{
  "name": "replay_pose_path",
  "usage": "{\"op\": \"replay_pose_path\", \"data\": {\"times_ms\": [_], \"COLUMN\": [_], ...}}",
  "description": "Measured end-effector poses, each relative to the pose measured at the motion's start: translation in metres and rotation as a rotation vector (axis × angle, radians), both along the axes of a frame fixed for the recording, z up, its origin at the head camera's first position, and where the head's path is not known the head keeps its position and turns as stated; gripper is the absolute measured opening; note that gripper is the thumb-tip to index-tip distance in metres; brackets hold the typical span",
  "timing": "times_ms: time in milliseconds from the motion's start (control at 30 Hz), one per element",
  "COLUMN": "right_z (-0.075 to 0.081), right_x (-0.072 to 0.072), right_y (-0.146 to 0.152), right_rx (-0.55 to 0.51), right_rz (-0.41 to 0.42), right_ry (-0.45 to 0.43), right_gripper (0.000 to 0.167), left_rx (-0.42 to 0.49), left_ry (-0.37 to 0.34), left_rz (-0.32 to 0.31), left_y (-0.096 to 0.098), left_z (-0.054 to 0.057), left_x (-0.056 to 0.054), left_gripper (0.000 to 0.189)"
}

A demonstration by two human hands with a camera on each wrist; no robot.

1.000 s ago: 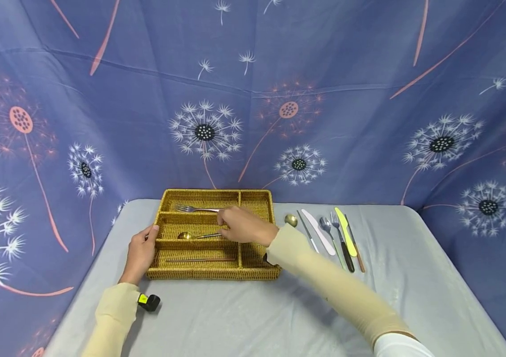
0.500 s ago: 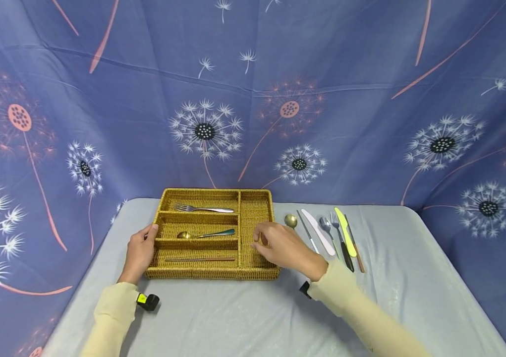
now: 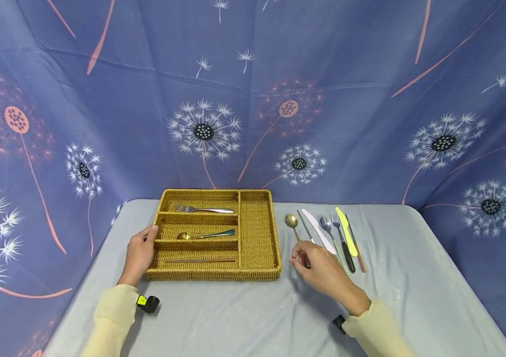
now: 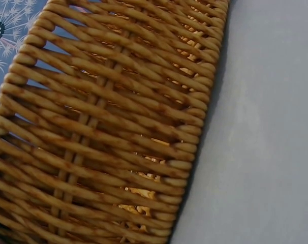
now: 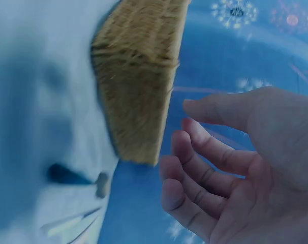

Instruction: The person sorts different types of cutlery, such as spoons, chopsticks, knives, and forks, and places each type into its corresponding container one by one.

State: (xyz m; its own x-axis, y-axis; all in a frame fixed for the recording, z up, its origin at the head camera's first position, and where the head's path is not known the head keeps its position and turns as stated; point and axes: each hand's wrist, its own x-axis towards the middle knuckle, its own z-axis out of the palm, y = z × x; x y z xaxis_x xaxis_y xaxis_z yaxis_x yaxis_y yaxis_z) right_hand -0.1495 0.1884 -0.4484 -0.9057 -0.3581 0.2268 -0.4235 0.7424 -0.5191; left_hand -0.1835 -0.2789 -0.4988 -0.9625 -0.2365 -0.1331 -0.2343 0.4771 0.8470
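A woven wicker cutlery tray [image 3: 259,248] lies at the left, divided into several compartments. My left hand [image 3: 139,253] holds its left rim; the woven outer wall [image 4: 113,112] fills most of the left wrist view. Inside lie a silver fork [image 3: 203,210], a gold spoon with a dark green handle [image 3: 212,234] and brown-ended chopsticks [image 3: 199,260], one kind per compartment. My right hand [image 3: 324,272] hovers over the table right of the tray, overlapping the lower end of another gold spoon [image 3: 291,221]. In the right wrist view its loosely bent fingers [image 5: 187,147] hold nothing.
Right of that spoon lie a slim grey stick with a white end [image 3: 305,224], a pale knife [image 3: 317,230], a green-handled spoon [image 3: 325,224], a black-handled fork [image 3: 346,255], a yellow knife [image 3: 346,233] and a brown-ended stick [image 3: 360,258]. A patterned cloth [image 3: 360,99] hangs behind the table.
My right hand has let go of the green-handled gold spoon in the middle compartment and moved right, out of the tray to beside the loose cutlery. The left hand stays on the rim.
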Motion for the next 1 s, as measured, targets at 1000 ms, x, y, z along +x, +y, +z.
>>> {"op": "replay_pose_path", "data": {"times_ms": [1000], "right_z": [-0.027], "right_x": [-0.018], "right_y": [0.132], "right_rx": [0.040], "right_rz": [-0.337], "right_ry": [-0.031], "right_gripper": [0.009], "left_rx": [-0.008], "left_ry": [0.001], "left_rz": [0.004], "left_y": [-0.001], "left_z": [0.001], "left_x": [0.000], "left_gripper": [0.073]}}
